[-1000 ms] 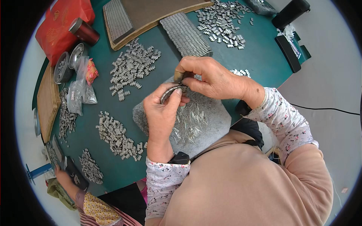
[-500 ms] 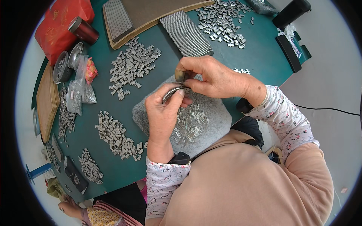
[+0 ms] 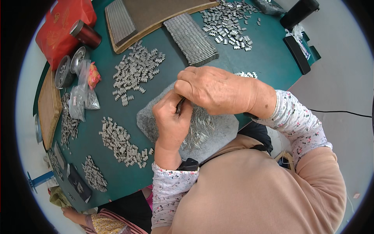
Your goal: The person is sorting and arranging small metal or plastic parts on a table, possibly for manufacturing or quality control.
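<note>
My left hand (image 3: 171,121) is closed around a small dark metal part (image 3: 180,105) just above a grey pad (image 3: 150,121). My right hand (image 3: 212,89) meets it from the right, fingertips pinched at the same part. A heap of thin silver pins (image 3: 198,128) lies on the pad under both hands. The part itself is mostly hidden by my fingers.
Piles of small grey metal pieces (image 3: 136,70) (image 3: 120,140) (image 3: 228,21) cover the green table (image 3: 269,58). A stacked row of pieces (image 3: 191,39), wooden trays (image 3: 156,15), a red bag (image 3: 62,23), a dark can (image 3: 85,34), metal bowls (image 3: 64,72) and plastic bags (image 3: 80,97) lie around. Another person's hand (image 3: 76,214) shows at lower left.
My hands have stayed together over the pad, with my right hand closing in a little over the part. The other person at lower left has shifted.
</note>
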A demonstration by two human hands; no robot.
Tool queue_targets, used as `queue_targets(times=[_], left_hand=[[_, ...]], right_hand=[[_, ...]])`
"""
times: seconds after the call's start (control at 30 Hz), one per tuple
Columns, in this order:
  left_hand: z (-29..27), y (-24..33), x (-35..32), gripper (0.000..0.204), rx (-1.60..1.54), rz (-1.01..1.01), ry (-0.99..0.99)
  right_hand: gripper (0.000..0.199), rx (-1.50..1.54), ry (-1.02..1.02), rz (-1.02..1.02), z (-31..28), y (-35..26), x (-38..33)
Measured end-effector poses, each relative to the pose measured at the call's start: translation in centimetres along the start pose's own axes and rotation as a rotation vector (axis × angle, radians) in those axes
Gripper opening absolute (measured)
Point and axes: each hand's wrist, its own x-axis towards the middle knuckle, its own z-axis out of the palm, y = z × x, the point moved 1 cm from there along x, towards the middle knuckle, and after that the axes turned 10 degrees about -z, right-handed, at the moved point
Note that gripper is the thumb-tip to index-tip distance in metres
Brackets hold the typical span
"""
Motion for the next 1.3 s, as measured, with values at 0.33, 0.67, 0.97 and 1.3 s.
queue_targets(times=[0.33,0.67,0.97,1.3], left_hand=[[-0.6,2.1,0.1,0.011,-0.538,-0.586,-0.104],[0.0,1.4,0.0,0.012,-1.040,-0.678,-0.070],[-0.3,0.4,-0.3,0.011,-0.888,-0.733,-0.162],[-1.0,0.8,-0.3,0.017,-0.865,-0.712,0.043]], right_hand=[[0.034,0.036,0.306,0.238,1.9,-1.4,-2.3],[0.038,-0.067,0.514,0.008,2.0,-1.6,-2.3],[0.022,0.034,0.308,0.360,-1.7,0.9,-5.4],[0.008,-0.478,-0.015,0.615,-3.2,8.6,-11.0]])
